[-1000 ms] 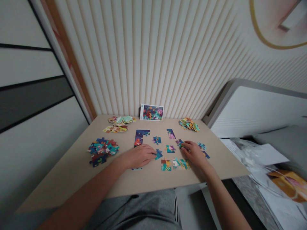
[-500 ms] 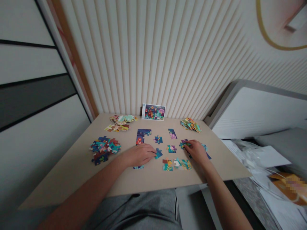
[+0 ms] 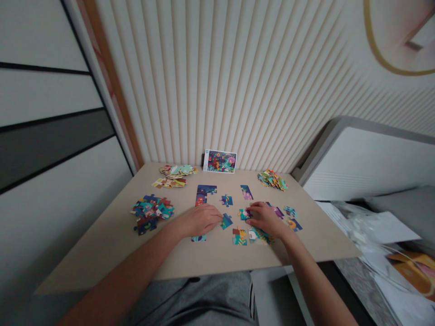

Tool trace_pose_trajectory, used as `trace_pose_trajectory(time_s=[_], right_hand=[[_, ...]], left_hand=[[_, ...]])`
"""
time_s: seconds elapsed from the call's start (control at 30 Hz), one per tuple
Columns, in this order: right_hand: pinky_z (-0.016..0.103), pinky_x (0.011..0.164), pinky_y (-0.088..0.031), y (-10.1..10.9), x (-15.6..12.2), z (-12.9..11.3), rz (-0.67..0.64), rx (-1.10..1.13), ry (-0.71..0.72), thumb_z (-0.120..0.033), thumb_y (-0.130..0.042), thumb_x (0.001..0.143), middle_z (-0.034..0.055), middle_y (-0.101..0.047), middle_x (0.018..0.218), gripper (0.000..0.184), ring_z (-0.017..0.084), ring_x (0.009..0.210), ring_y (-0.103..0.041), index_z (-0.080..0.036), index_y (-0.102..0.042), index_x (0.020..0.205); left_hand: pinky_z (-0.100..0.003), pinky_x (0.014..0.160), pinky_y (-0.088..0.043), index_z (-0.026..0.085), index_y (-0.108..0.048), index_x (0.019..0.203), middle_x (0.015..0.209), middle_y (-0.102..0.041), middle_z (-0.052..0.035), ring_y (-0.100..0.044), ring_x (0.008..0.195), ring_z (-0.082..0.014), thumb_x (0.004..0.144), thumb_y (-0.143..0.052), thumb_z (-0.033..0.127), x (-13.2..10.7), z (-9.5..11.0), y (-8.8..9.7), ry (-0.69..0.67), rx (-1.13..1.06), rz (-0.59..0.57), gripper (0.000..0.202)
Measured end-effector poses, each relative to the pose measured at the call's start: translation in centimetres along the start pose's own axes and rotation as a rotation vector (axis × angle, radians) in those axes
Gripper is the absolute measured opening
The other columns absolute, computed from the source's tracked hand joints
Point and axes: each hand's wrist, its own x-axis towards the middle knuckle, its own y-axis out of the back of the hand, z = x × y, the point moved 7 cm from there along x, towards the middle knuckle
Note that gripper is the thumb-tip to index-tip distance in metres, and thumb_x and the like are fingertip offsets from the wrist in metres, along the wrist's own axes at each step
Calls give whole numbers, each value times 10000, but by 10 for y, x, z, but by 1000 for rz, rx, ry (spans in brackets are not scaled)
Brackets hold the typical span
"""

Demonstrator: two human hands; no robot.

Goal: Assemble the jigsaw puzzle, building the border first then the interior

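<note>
My left hand point(image 3: 199, 219) lies flat on the beige table point(image 3: 108, 240), fingertips touching a teal jigsaw piece point(image 3: 226, 221). My right hand point(image 3: 265, 217) pinches a jigsaw piece against another teal one point(image 3: 243, 213) at the table's middle. Loose pieces surround both hands: a joined dark blue group point(image 3: 203, 194), a small blue piece point(image 3: 226, 199), a purple piece point(image 3: 246, 192), and a joined strip point(image 3: 240, 236) near the front. A piece point(image 3: 198, 238) peeks from under my left wrist.
Piles of pieces lie at the left point(image 3: 151, 211), back left point(image 3: 176, 174) and back right point(image 3: 272, 179). A reference picture card point(image 3: 219, 161) leans on the ribbed wall. White furniture point(image 3: 367, 158) and papers point(image 3: 374, 222) stand to the right of the table's edge.
My right hand has carried its piece leftward from the right-side pieces to the teal piece in the middle. My left hand has stayed put. The camera has shifted slightly.
</note>
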Motion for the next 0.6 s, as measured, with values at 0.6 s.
trace_pose_trajectory(time_s=[0.6], right_hand=[[409,966,-484,45,-48,78,223,-259,-307,-370,-552,956,154,-715,1170,345,304,1076,-664,-184,-748,1171]], left_hand=[[-376,1039,-451,226,-696,1174,1124,-736,-64,-648,1103,-213,993,-512,185,-2,-9,0,55,4,37,262]])
